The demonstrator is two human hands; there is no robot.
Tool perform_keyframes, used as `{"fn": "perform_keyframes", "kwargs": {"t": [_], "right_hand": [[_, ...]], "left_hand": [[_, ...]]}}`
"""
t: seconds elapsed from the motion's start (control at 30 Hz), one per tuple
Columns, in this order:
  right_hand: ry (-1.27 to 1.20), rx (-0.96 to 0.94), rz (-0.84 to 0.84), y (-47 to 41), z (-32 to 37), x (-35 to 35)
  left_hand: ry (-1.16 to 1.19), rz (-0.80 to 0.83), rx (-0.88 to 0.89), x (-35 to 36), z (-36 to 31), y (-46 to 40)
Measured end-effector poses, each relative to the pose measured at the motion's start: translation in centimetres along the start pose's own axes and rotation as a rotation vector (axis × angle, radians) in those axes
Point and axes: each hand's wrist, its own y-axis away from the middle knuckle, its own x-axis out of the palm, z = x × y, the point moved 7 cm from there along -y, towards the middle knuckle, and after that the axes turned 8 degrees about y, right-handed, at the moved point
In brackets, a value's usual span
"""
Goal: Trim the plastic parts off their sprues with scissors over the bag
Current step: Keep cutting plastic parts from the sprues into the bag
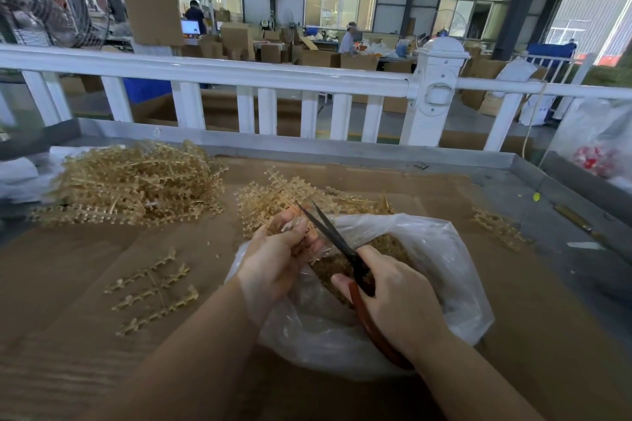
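Observation:
My left hand (pixel 277 260) grips a tan plastic sprue (pixel 294 225) above the open mouth of a clear plastic bag (pixel 444 270). My right hand (pixel 400 304) holds scissors (pixel 328 232) with red-brown handles; the dark blades are parted and point up-left at the sprue by my left fingers. Inside the bag lies a heap of small tan trimmed parts (pixel 386 246). A loose pile of sprues (pixel 273 198) sits just behind my hands.
A large heap of tan sprues (pixel 136 181) lies at the left on the cardboard-covered table (pixel 85 284). One sprue (pixel 154 290) lies flat at the front left, another (pixel 496 225) at the right. A white railing (pixel 239 75) runs behind the table; a second plastic bag (pixel 598 140) stands far right.

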Motion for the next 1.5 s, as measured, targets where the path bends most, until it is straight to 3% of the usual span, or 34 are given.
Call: {"fn": "perform_keyframes", "kwargs": {"t": [0.7, 1.07, 1.5], "right_hand": [[-0.014, -0.023, 0.051, 0.0, 0.3, 0.6], [-0.050, -0.018, 0.088, -0.2, 0.4, 0.3], [0.015, -0.006, 0.085, -0.1, 0.7, 1.0]], "left_hand": [[0.063, -0.185, 0.034, -0.2, -0.1, 0.6], [-0.025, -0.146, 0.105, 0.3, -0.5, 0.8], [0.070, -0.242, 0.018, -0.5, 0.4, 1.0]]}}
